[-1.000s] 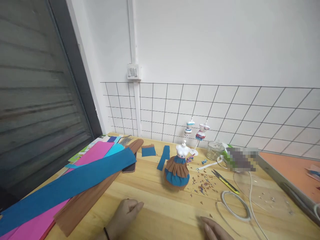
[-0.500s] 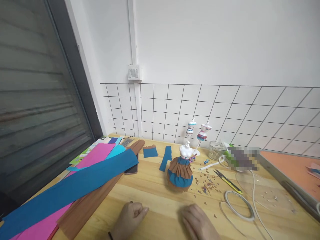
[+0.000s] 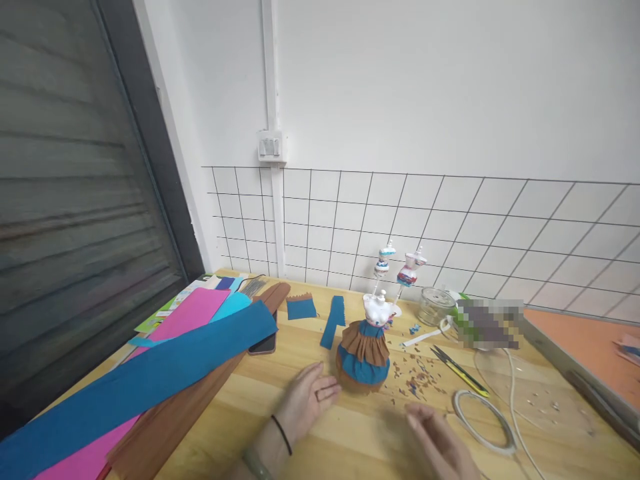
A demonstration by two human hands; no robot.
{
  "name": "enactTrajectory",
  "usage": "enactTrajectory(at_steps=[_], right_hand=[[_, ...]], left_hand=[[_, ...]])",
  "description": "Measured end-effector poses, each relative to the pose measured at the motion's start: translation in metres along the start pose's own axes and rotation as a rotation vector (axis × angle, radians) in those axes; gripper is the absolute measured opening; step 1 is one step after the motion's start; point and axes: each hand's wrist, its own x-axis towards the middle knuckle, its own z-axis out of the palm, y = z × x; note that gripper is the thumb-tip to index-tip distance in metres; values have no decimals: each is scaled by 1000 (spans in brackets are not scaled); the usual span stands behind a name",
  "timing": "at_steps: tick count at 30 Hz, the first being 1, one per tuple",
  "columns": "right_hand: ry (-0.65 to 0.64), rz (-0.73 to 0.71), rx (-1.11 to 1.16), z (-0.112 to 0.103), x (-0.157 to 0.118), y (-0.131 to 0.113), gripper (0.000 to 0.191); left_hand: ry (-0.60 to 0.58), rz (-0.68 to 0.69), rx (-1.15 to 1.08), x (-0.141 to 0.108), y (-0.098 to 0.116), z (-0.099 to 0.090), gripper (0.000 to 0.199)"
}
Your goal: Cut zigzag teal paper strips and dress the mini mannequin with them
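A small white mannequin (image 3: 379, 311) stands upright on the table, dressed in a paper dress (image 3: 366, 345) with a brown pleated ruffle over a puffed blue skirt. My left hand (image 3: 313, 397) is just left of the skirt's lower edge, fingers stretched out and holding nothing; I cannot tell whether a fingertip touches the skirt. To the right and nearer me, my right hand (image 3: 437, 437) hovers over the table, a little blurred, its fingers loosely bent and nothing visible in it. Brown and blue paper scraps (image 3: 419, 381) lie between that hand and the mannequin.
Long blue crepe paper (image 3: 165, 365) lies over brown and pink sheets on the left. Two smaller mannequins (image 3: 411, 268) stand behind. Rightward are a yellow tweezer-like tool (image 3: 463, 373), a tape roll (image 3: 484, 421), a glass jar (image 3: 436, 307) and a white cable (image 3: 512, 393).
My left hand has gone from loosely closed to stretched out, moving right and forward to the skirt. My right hand has shifted right. The view has tilted slightly.
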Motion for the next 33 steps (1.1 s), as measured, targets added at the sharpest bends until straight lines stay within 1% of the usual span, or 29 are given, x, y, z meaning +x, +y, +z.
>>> enactTrajectory(at_steps=[1,2,3,6,9,11,14,18,20,23,26,30,33], right_hand=[[8,14,-3,-5,15,-13,33],[42,6,-11,-9,31,-28,37],[38,-18,0,-12,47,-43,42],[40,-89,5,-10,86,-90,49],[33,-187,6,0,108,-126,50],[-3,-191,-8,7,115,-139,45],[-42,-191,-33,13,119,-146,38],[-58,-198,-47,14,119,-143,35],[-54,-197,-47,14,118,-141,35],[-48,-189,-46,14,119,-141,37],[-40,-177,-41,14,118,-144,38],[31,-136,-36,7,108,-146,39],[112,-91,-28,-6,95,-135,37]], left_hand=[[-17,-27,-60,5,-1,5,20],[-32,-50,-115,10,-3,10,16],[-44,-71,-167,15,-5,14,13],[-49,-90,-294,26,-10,21,7],[-38,-71,-391,33,-16,25,3],[-51,-54,-441,35,-19,27,5],[-91,-27,-501,34,-20,27,10],[-135,0,-564,33,-19,25,17],[-128,-5,-580,34,-19,24,15],[-85,-39,-586,35,-18,24,4],[-53,-66,-583,35,-19,24,6],[-49,-75,-564,33,-20,22,3],[-67,-76,-541,31,-22,19,4]])
